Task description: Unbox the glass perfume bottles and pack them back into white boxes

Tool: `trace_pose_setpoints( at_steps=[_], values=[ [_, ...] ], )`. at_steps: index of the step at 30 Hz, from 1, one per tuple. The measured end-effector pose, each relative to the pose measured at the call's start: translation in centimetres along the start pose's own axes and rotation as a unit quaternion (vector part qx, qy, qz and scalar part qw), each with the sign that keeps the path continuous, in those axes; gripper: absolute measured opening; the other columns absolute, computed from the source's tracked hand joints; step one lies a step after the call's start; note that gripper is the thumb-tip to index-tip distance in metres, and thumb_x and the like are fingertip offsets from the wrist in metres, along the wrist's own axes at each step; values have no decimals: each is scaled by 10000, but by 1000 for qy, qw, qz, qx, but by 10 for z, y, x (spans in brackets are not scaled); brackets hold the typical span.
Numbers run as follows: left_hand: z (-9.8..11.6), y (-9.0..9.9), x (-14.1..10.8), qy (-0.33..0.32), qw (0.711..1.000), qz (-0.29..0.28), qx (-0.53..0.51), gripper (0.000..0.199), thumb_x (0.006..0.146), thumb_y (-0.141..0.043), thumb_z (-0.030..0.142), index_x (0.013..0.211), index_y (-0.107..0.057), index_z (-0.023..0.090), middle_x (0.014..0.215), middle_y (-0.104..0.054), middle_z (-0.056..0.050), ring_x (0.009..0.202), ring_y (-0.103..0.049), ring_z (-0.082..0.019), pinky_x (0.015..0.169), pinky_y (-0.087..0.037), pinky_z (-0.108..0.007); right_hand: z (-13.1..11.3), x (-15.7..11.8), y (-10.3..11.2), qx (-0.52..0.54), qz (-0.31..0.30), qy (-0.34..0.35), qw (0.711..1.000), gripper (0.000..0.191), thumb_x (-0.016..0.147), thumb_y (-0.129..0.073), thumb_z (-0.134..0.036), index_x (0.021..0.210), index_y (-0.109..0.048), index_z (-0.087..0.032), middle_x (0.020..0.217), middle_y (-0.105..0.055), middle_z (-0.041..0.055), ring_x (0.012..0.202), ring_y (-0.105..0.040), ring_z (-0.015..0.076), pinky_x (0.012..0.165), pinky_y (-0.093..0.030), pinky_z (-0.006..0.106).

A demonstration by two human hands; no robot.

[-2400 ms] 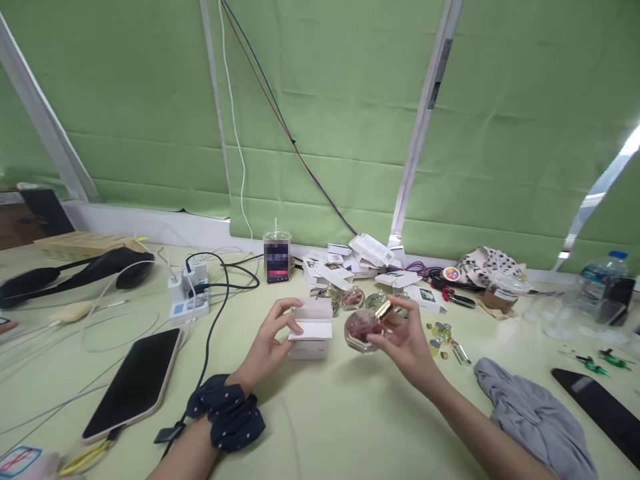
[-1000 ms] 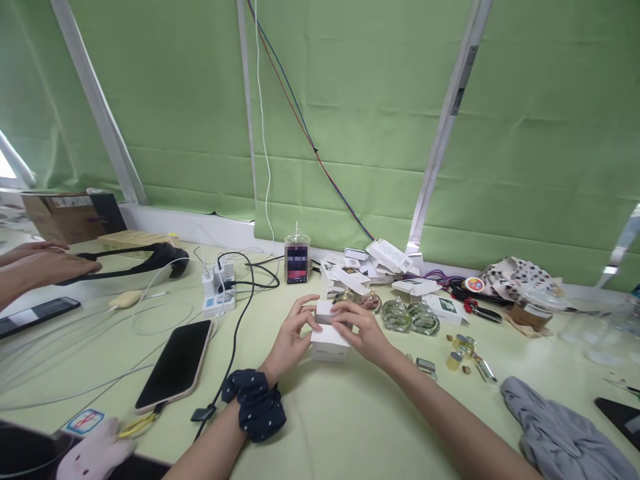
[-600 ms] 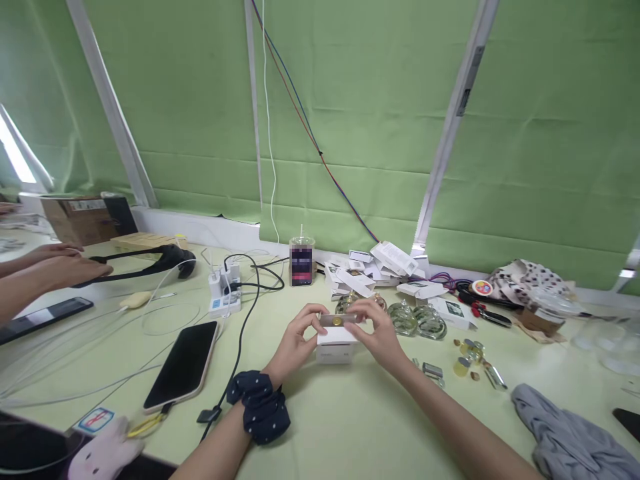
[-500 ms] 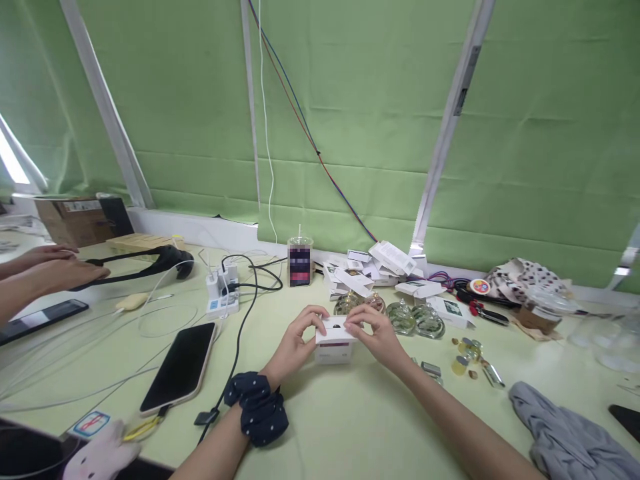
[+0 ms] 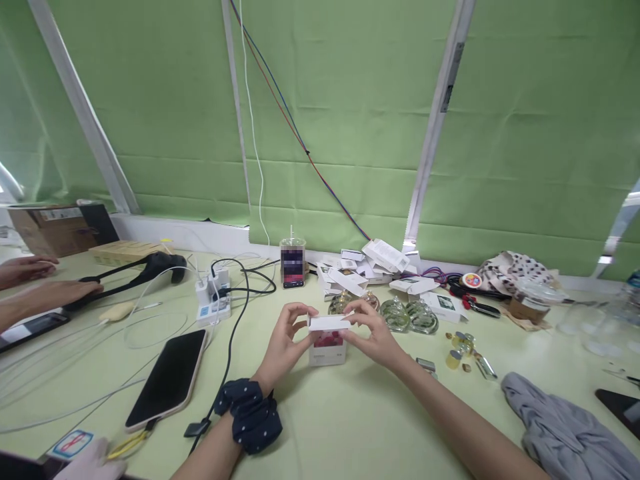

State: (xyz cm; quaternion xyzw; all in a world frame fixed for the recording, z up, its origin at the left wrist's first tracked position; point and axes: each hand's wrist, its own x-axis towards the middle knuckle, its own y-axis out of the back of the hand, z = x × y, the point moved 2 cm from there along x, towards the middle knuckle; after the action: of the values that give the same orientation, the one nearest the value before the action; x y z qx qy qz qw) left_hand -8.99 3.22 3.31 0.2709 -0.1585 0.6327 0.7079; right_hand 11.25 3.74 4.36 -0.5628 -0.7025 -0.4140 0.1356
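A small white box with a pinkish-red picture on its front stands upright on the table before me. My left hand pinches its upper left edge, thumb at the front and fingers behind. At the upper right corner, my right hand grips the same box between thumb and fingers. The lid flap lies nearly level across the top. Just behind the box are round glass bottles, two greenish ones to the right and brownish ones partly hidden by my fingers.
White cartons are heaped at the back. Small gold caps and metal pieces lie right, near a grey cloth. Left are a phone, a power strip with cables, and another person's hand by a black headset-like strap.
The box's top flap has gone from tilted toward me to nearly flat, and more of the front picture shows. My fingers have shifted to the box's upper sides. The view has turned slightly right.
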Motion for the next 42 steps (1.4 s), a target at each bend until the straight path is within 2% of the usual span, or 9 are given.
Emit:
trace_pose_setpoints(
  at_steps=[3,6,11,17,19,22,26,34,42],
  values=[
    [3,0,0,-4,999,-26,18,252,822,-629,268,1025,-487,222,1128,-613,-90,1107,-567,-216,906,-479,-399,-4,2,-3,-10,15,21,1000,177,812,-629,-356,891,-700,-216,1018,-533,97,855,-549,199,713,-482,336],
    [7,0,1,-37,993,-61,93,97,855,-578,272,913,-614,203,1127,-631,-93,1101,-568,-220,948,-447,-406,-6,4,-5,-25,39,38,998,150,817,-622,-327,859,-699,-205,1017,-527,104,795,-548,183,716,-486,350],
    [9,3,2,-46,988,-54,135,143,851,-585,311,844,-683,208,1048,-629,-71,1001,-597,-209,882,-470,-346,-9,4,-8,14,34,31,999,132,830,-605,-296,882,-677,-198,952,-624,98,905,-592,222,776,-486,355],
    [2,2,0,-13,994,-38,98,236,897,-503,352,791,-636,189,908,-595,-48,861,-597,-175,776,-495,-293,-6,2,-14,107,48,-64,991,262,865,-561,-342,1095,-589,-219,1006,-658,76,861,-624,190,712,-506,305],
    [-1,1,-1,0,998,-10,63,157,869,-555,344,940,-593,209,906,-590,-30,881,-596,-172,785,-507,-293,-4,2,-15,114,64,-74,989,220,871,-548,-358,1023,-625,-218,976,-653,74,862,-619,190,699,-512,299],
    [-3,0,-1,9,999,13,40,319,844,-596,326,1138,-508,240,954,-588,-27,952,-590,-174,835,-513,-314,0,3,-17,106,82,-88,987,211,832,-590,-388,881,-690,-209,959,-630,90,911,-605,217,676,-517,302],
    [0,-1,0,-10,995,-21,97,208,869,-555,331,1041,-601,223,1043,-588,-63,1014,-569,-198,848,-507,-325,5,5,-20,137,84,-148,976,252,791,-613,-426,824,-709,-196,920,-656,91,885,-615,229,672,-507,311],
    [4,1,1,-49,986,-16,160,154,873,-542,309,979,-614,224,984,-560,-52,961,-561,-188,781,-509,-307,1,8,-18,176,80,-223,956,239,720,-654,-401,746,-705,-168,802,-696,57,768,-604,205,678,-481,312],
    [3,2,2,-85,968,-5,237,168,869,-550,315,955,-662,225,942,-639,-54,918,-568,-206,778,-480,-338,7,7,-24,285,92,-304,904,230,618,-721,-354,739,-658,-168,726,-652,24,671,-573,163,550,-424,253]
  ],
)
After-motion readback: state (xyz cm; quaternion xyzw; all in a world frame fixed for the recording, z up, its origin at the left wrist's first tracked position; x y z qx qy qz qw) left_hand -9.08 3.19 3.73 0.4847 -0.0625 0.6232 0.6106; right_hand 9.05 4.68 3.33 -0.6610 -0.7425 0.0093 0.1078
